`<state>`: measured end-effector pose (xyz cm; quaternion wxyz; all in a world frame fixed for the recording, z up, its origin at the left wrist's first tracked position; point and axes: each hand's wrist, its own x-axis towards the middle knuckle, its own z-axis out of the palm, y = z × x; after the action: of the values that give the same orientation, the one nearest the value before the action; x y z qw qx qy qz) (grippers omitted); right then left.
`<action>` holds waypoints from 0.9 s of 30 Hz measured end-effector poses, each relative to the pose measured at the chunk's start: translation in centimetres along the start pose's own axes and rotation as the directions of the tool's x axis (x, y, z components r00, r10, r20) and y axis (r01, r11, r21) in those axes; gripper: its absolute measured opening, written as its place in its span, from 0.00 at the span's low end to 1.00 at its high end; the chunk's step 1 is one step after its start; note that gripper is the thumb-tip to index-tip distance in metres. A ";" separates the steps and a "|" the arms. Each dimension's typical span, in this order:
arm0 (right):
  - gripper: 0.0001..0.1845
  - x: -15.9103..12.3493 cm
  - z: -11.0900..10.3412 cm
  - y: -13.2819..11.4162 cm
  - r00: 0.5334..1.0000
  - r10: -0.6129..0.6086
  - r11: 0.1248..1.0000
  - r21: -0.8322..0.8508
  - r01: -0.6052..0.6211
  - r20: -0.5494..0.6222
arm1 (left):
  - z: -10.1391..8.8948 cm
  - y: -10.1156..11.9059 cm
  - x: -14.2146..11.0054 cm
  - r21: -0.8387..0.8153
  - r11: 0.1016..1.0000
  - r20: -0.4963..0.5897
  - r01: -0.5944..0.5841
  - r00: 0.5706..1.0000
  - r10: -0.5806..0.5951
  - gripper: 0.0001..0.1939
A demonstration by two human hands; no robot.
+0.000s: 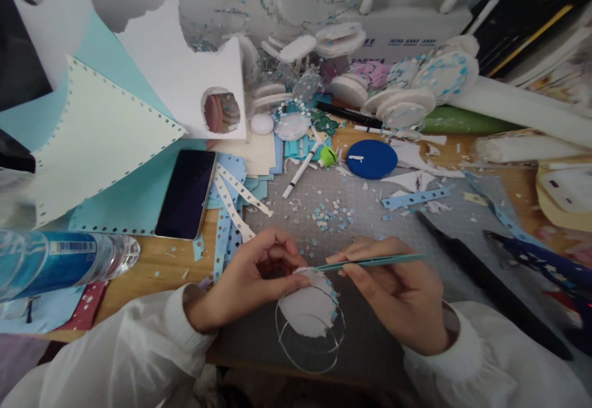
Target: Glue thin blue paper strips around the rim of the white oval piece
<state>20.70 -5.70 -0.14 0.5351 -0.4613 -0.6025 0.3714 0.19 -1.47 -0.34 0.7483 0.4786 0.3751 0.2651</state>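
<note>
My left hand (254, 281) pinches the upper left edge of a white round disc (305, 312) between thumb and fingers. Small pale-blue cut-outs line the disc's right rim, and thin clear wire loops (309, 371) hang around and below it. Teal tweezers (391, 261) are gripped in my right hand (398, 294), their tips pointing left at the disc's top edge. Whether the tips hold a piece is too small to make out. Just beyond both hands, a scatter of tiny blue and white cut-outs (330, 216) lies on the grey cutting mat (272, 211).
A phone (185, 195) and water bottle (65, 263) lie at left. A blue oval lid (371, 159) and white pen (303, 167) are ahead. On the right are a long black tool (485, 278) and a dark-blue tool (541, 260). White discs (340, 41) crowd the back.
</note>
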 end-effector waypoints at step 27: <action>0.05 0.4 0.2 0.1 0.992 0.126 0.991 0.037 -0.126 0.006 | 0.1 0.0 0.0 0.112 0.993 0.050 -0.036 0.998 0.031 0.13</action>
<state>20.53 -5.28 -0.12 0.5178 -0.4879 -0.5660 0.4165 0.23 -1.49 -0.28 0.7243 0.5327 0.3632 0.2442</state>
